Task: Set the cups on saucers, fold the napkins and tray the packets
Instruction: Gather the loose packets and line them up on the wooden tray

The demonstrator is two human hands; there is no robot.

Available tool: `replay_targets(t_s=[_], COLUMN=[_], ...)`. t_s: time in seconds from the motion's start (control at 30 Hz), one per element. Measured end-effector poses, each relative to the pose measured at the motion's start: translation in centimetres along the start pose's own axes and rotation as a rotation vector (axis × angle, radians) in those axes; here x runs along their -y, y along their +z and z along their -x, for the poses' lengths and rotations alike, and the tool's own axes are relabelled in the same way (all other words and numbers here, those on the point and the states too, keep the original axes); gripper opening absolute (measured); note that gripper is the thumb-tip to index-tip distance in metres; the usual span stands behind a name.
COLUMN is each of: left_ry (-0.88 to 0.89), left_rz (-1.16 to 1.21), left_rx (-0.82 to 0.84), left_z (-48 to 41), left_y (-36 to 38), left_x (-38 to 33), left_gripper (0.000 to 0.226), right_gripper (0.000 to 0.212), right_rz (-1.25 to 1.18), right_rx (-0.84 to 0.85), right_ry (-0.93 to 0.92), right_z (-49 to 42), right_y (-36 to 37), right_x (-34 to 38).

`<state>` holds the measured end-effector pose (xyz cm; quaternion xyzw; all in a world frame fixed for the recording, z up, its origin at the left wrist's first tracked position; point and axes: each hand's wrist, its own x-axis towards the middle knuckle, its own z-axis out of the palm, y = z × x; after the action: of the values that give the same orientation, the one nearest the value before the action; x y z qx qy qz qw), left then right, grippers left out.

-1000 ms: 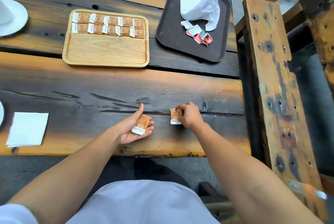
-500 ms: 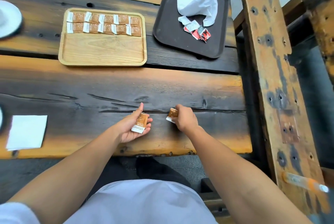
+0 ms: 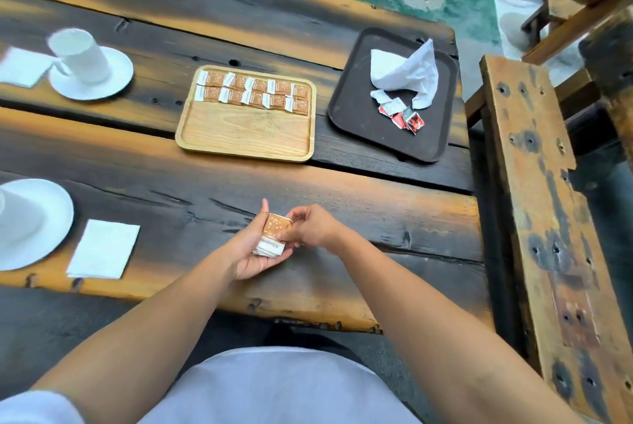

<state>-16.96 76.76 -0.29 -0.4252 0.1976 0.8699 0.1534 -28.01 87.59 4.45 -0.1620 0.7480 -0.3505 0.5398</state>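
Note:
My left hand (image 3: 251, 247) cradles a small stack of brown-and-white packets (image 3: 273, 235) just above the table's near plank. My right hand (image 3: 315, 225) pinches the top packet of that stack from the right. Beyond them lies a light wooden tray (image 3: 245, 139) with two rows of the same brown packets (image 3: 253, 93) along its far side. A dark tray (image 3: 356, 115) to the right holds a crumpled white napkin (image 3: 407, 72) and several red packets (image 3: 402, 115). A white cup (image 3: 80, 55) stands on a saucer (image 3: 113, 81) at the far left.
A folded white napkin (image 3: 102, 249) lies near the front edge, beside a white saucer (image 3: 48, 218) cut off at the left. Another napkin (image 3: 22, 67) lies by the far cup. A worn wooden bench (image 3: 544, 218) runs along the table's right side.
My right hand picked its packet off the table and brought it left onto the packets in my left hand. The view tilted up and left, showing the cups and saucers.

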Motion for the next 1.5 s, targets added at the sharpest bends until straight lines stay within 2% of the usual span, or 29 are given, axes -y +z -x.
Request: replay_targets(t_s=[0.13, 0.2, 0.27, 0.3, 0.4, 0.57, 0.73, 0.9, 1.03, 1.23, 1.4, 1.5], left_ry=[0.061, 0.068, 0.042, 0.026, 0.002, -0.016, 0.011, 0.135, 0.203, 0.22, 0.287, 0.277], left_rz=[0.026, 0.017, -0.059, -0.094, -0.146, -0.132, -0.21, -0.177, -0.202, -0.3, -0.344, -0.344], left_rx=[-0.024, -0.03, -0.042, -0.035, 0.014, 0.046, 0.048, -0.071, -0.121, -0.188, -0.278, -0.281], left_z=[1.4, 2.0, 2.6, 2.9, 3.4, 3.9, 4.5, 5.2, 5.6, 5.2, 3.7, 2.0], left_y=[-0.2, -0.7, -1.0, -1.1, -1.2, -1.2, -1.0, -0.9, -1.8, -2.9, -4.0, -4.5], left_x=[-0.5, -0.8, -1.0, -1.0, -1.2, -2.0, -3.6, -4.6, -6.4, -12.1, -19.5, -23.8], left_gripper=[0.068, 0.069, 0.07, 0.07, 0.07, 0.066, 0.067, 0.035, 0.035, 0.021, 0.03, 0.031], right_gripper=[0.025, 0.042, 0.057, 0.055, 0.038, 0.026, 0.024, 0.019, 0.023, 0.032, 0.029, 0.036], right_rz=[0.263, 0.405, 0.505, 0.497, 0.291, 0.15, -0.004, -0.216, -0.328, -0.441, -0.519, -0.528], right_rx=[-0.082, -0.103, -0.051, 0.008, 0.147, 0.074, 0.005, -0.016, -0.022, -0.071, -0.122, -0.174], right_ry=[-0.032, -0.059, -0.093, -0.1, -0.033, -0.02, 0.032, 0.103, 0.11, 0.14, 0.141, 0.161], right_z=[-0.9, -0.9, -0.8, -0.6, -0.2, -0.3, -1.1, -2.1, -3.7, -7.2, -11.5, -14.7], right_y=[1.5, 1.9, 2.0, 1.9, 2.0, 1.8, 1.0, 1.1, 1.9, 1.2, -0.1, -0.9], right_x=[1.2, 1.9, 2.4, 2.7, 3.2, 3.0, 2.5, 3.1, 4.4, 8.0, 12.7, 14.7])
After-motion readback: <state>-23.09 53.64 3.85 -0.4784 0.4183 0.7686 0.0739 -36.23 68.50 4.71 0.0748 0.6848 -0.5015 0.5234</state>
